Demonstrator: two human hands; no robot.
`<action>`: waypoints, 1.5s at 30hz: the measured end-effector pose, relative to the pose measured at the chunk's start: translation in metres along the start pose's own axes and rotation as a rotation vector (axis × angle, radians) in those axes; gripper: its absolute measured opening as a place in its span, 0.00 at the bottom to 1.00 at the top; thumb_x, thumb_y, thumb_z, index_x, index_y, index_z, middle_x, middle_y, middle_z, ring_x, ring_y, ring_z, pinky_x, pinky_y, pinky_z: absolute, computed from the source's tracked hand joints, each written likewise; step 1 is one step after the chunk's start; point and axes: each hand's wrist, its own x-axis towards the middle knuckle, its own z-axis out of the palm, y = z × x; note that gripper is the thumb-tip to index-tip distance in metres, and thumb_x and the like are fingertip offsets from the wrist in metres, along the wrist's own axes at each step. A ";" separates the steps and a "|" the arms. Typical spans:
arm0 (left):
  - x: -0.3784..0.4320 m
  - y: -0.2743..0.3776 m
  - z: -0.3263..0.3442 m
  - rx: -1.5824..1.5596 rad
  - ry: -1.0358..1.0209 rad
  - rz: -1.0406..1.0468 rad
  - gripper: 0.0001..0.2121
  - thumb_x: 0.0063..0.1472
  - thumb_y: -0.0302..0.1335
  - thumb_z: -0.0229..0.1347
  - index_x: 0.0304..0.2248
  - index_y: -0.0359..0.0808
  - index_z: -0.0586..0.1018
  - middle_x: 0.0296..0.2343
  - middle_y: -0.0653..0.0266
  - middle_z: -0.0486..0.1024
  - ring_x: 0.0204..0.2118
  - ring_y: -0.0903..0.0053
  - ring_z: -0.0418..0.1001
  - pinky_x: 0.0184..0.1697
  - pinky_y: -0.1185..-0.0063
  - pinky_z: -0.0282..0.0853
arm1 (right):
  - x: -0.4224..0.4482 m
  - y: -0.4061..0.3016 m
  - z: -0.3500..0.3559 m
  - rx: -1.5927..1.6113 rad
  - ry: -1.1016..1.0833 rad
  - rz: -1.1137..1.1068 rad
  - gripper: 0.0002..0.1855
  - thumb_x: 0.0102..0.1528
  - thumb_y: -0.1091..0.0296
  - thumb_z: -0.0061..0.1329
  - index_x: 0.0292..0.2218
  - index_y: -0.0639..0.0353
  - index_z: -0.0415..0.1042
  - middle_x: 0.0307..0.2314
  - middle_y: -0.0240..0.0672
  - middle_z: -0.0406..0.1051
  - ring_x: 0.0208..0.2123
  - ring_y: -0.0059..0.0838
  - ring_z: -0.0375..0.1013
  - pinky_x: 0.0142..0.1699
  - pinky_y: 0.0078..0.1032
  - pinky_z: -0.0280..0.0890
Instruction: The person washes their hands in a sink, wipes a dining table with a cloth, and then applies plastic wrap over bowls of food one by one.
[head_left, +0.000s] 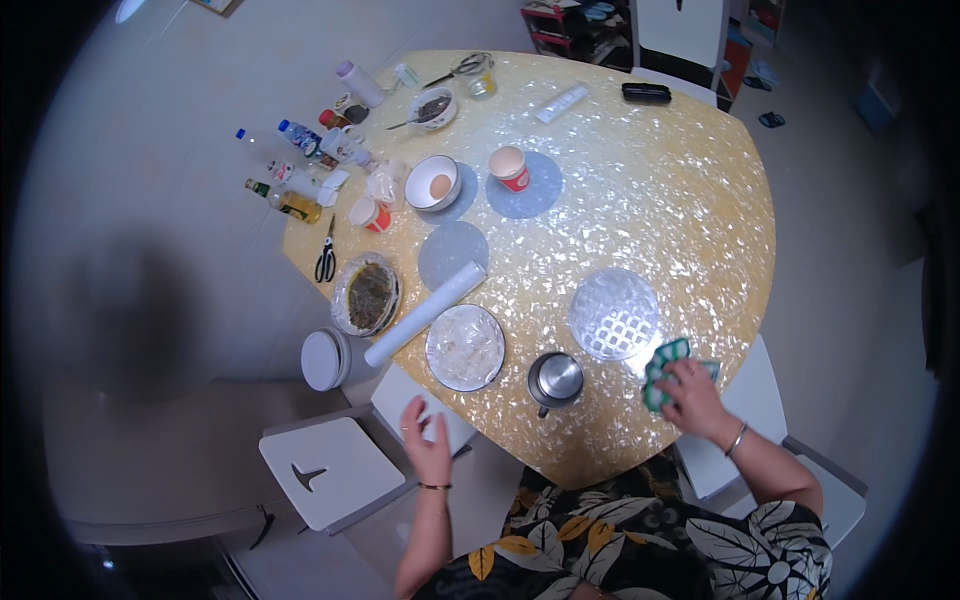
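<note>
My right hand grips a bunched green-and-white checked cloth, pressed to the yellow patterned tabletop near its right edge. Left of the cloth stands a metal cup with a dark handle. Just beyond it lies a round perforated metal plate. My left hand hangs in the air past the table's near-left edge, fingers apart and holding nothing. A bowl covered with cling film is the tabletop item closest to that hand, with a long white roll beside it.
At the left sit a film-covered bowl of dark food, scissors, bottles and paper cups. A white bowl holds an egg. White chairs flank the near edges. A black case lies at the far side.
</note>
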 end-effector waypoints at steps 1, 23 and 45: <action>0.010 -0.016 -0.011 0.039 0.057 -0.035 0.22 0.47 0.18 0.53 0.44 0.33 0.66 0.40 0.57 0.65 0.41 0.68 0.65 0.41 0.77 0.65 | 0.005 -0.009 0.000 0.068 0.003 0.008 0.18 0.34 0.70 0.50 0.33 0.56 0.69 0.34 0.39 0.61 0.39 0.39 0.59 0.44 0.34 0.55; 0.099 -0.072 -0.041 0.724 -0.038 0.247 0.19 0.40 0.24 0.56 0.36 0.36 0.69 0.34 0.57 0.67 0.40 0.62 0.64 0.42 0.71 0.59 | 0.157 0.033 0.021 0.057 0.120 -0.151 0.19 0.40 0.74 0.43 0.38 0.58 0.66 0.42 0.44 0.60 0.45 0.45 0.58 0.50 0.35 0.52; -0.695 -0.096 -0.153 -0.491 1.229 -1.316 0.20 0.48 0.37 0.58 0.32 0.28 0.69 0.24 0.58 0.71 0.23 0.74 0.72 0.25 0.77 0.68 | -0.069 -0.390 0.259 1.311 -1.038 0.108 0.17 0.49 0.78 0.39 0.43 0.63 0.64 0.37 0.37 0.68 0.37 0.31 0.68 0.43 0.28 0.63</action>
